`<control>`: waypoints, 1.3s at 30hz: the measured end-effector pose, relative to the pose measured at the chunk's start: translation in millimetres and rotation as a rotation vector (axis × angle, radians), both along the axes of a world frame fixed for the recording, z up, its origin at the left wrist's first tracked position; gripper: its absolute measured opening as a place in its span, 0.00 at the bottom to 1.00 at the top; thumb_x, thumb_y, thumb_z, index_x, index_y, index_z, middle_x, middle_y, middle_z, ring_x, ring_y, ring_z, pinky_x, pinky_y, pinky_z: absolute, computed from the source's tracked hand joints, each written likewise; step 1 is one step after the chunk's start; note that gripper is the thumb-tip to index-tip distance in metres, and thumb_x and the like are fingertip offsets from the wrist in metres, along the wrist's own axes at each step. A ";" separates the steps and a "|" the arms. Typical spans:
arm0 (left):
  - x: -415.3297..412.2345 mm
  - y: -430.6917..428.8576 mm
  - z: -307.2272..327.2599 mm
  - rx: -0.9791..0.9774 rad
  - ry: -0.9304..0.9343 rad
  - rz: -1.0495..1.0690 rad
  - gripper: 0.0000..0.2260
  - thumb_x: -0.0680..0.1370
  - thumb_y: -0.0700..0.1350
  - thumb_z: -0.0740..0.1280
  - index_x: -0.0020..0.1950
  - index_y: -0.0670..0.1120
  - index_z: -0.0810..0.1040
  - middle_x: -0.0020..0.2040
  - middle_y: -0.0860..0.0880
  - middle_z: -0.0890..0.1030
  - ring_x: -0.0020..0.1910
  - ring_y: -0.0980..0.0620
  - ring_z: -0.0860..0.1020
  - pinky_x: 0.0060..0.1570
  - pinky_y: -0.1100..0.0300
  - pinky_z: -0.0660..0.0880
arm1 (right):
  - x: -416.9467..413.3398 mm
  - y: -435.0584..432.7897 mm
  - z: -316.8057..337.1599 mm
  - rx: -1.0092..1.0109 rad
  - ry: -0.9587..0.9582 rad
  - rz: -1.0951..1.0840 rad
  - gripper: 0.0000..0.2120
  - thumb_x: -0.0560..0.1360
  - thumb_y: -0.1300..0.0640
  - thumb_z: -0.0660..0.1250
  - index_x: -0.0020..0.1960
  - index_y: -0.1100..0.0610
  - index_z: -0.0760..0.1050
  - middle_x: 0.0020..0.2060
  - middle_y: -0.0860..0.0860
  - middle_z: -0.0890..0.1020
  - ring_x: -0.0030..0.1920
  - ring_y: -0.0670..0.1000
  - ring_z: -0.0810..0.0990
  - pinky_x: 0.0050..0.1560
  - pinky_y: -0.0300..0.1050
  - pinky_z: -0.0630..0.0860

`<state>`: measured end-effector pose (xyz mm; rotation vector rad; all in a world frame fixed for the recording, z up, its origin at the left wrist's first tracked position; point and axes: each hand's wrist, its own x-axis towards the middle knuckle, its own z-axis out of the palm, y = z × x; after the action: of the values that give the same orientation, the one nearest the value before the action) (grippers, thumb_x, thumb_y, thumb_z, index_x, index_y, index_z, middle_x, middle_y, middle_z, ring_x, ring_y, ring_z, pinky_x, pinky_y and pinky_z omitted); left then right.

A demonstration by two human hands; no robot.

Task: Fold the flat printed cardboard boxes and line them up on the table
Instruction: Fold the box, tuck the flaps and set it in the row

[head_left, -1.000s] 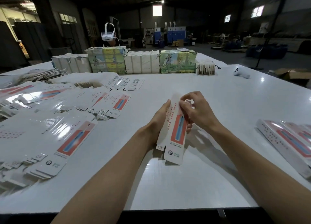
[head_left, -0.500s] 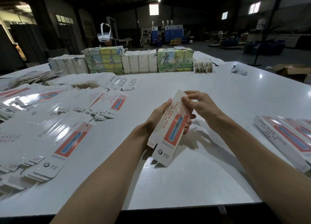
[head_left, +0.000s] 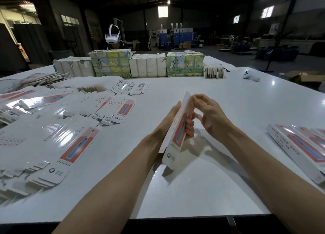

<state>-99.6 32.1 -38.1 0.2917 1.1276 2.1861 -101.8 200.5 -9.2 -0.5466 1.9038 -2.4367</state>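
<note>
Biggest risk here, imo: the box [head_left: 175,137] looks only partly popped open and is held tilted up off the table [head_left: 193,189]. If the top flap gets pushed in before the sides are squared, a crease could be put in the wrong spot or the tuck tab bent. A slip can't be ruled out either, since the glossy card is gripped only around its middle.

The box is grasped by the left hand [head_left: 167,123], with the thumb along the near edge and the fingers curled round the far side. The right hand [head_left: 211,117] is up at the top end with its fingers curled at the upper edge. Whether the flap is actually pinched can't be told.

The lower end hangs free above the table. Folded boxes [head_left: 299,146] are lined up well off to the right, and flat boxes [head_left: 52,146] are piled on the left.
</note>
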 end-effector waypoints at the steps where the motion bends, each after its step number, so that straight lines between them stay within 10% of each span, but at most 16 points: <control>1: 2.0 0.0 1.1 0.068 -0.028 0.015 0.24 0.83 0.65 0.62 0.54 0.43 0.72 0.37 0.47 0.76 0.33 0.53 0.77 0.38 0.61 0.79 | -0.2 -1.3 -1.4 -0.027 -0.033 0.012 0.15 0.82 0.56 0.68 0.65 0.62 0.74 0.54 0.57 0.82 0.56 0.55 0.81 0.63 0.54 0.78; 9: 9.8 -5.4 2.7 -0.172 0.210 0.334 0.28 0.84 0.66 0.55 0.56 0.45 0.82 0.46 0.41 0.84 0.40 0.44 0.84 0.43 0.52 0.83 | -3.6 -6.4 -14.0 -0.083 -0.139 0.023 0.22 0.82 0.53 0.71 0.71 0.61 0.72 0.43 0.58 0.81 0.39 0.52 0.79 0.39 0.46 0.79; 15: 14.5 12.3 2.1 -0.300 0.191 0.378 0.34 0.83 0.71 0.48 0.64 0.46 0.80 0.51 0.37 0.86 0.47 0.37 0.87 0.46 0.46 0.85 | -11.3 -1.3 -17.5 -0.014 -0.087 -0.106 0.28 0.76 0.46 0.74 0.70 0.55 0.70 0.41 0.55 0.87 0.44 0.54 0.87 0.44 0.46 0.83; 22: 8.0 19.2 -6.8 -0.473 0.429 0.712 0.11 0.88 0.58 0.52 0.70 0.64 0.62 0.55 0.44 0.82 0.49 0.45 0.87 0.49 0.48 0.86 | -10.1 -3.7 -21.1 0.083 -0.022 -0.177 0.22 0.77 0.45 0.73 0.68 0.49 0.71 0.46 0.55 0.88 0.52 0.57 0.88 0.56 0.55 0.83; 31: 19.1 24.0 -4.7 -0.421 0.544 0.557 0.28 0.82 0.68 0.61 0.79 0.74 0.52 0.65 0.55 0.78 0.53 0.48 0.87 0.46 0.48 0.86 | -5.9 0.0 -18.3 0.066 0.016 -0.194 0.18 0.80 0.49 0.72 0.67 0.53 0.76 0.50 0.57 0.88 0.51 0.57 0.88 0.52 0.50 0.84; 35: 13.7 21.3 -1.3 -0.531 0.573 0.487 0.50 0.70 0.53 0.78 0.81 0.67 0.48 0.61 0.54 0.74 0.53 0.46 0.84 0.44 0.60 0.83 | -5.3 1.8 -18.9 0.103 0.014 -0.178 0.17 0.80 0.48 0.72 0.67 0.50 0.79 0.50 0.53 0.88 0.51 0.58 0.88 0.47 0.51 0.86; 39: 13.1 18.3 0.1 -0.518 0.518 0.521 0.46 0.74 0.42 0.79 0.78 0.66 0.53 0.59 0.47 0.77 0.50 0.43 0.86 0.42 0.59 0.84 | -5.7 -0.5 -17.0 0.169 0.042 -0.125 0.18 0.80 0.48 0.71 0.69 0.47 0.78 0.50 0.49 0.88 0.53 0.55 0.88 0.47 0.46 0.85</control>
<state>-86.4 50.4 -38.0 0.3731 2.2132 2.1876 -107.5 200.1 -26.2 -0.4902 2.1980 -2.3195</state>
